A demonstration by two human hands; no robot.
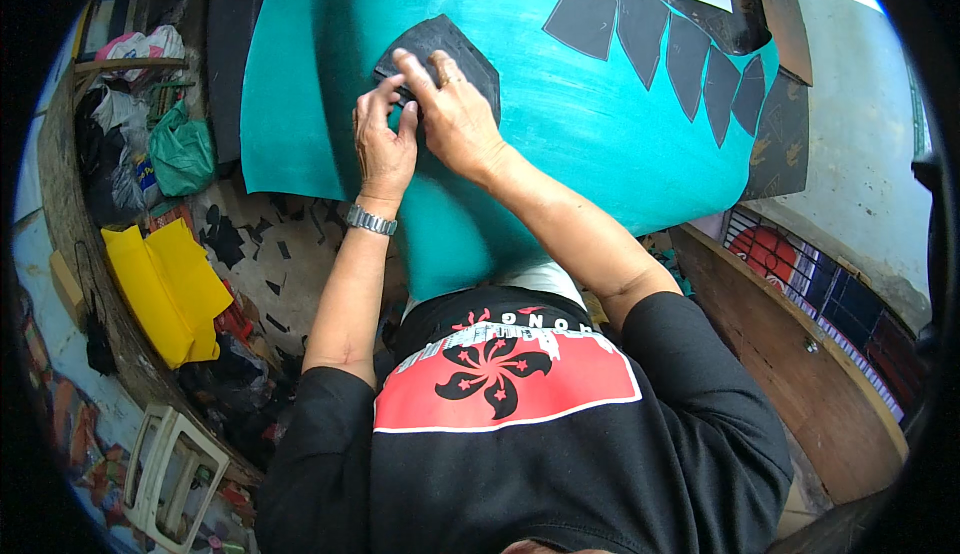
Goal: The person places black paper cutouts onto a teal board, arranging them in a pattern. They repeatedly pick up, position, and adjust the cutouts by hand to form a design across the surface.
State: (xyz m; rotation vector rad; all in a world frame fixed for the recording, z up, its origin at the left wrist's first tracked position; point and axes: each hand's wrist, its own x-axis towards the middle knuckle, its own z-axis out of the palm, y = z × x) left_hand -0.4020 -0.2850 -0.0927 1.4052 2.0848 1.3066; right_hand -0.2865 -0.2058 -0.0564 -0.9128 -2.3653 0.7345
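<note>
A dark grey, many-sided sheet piece (pixel 472 52) lies on the large teal sheet (pixel 560 144) in front of me. My left hand (pixel 384 152) is at its near-left edge, fingers bent and thumb opposite them, with a dark edge of the piece between. My right hand (pixel 452 114) reaches over the piece from the right, its index and middle fingers stretched out and resting on top. The fingertips of both hands nearly meet. Whatever lies under the right palm is hidden.
Several dark grey cut pieces (pixel 640 34) lie in a curved row at the sheet's far right. On the left are a yellow folded sheet (pixel 165 294), a green plastic bag (pixel 182 152), dark scraps (pixel 225 239) on the floor and a pale plastic stool (pixel 175 474). A wooden board (pixel 790 344) stands at right.
</note>
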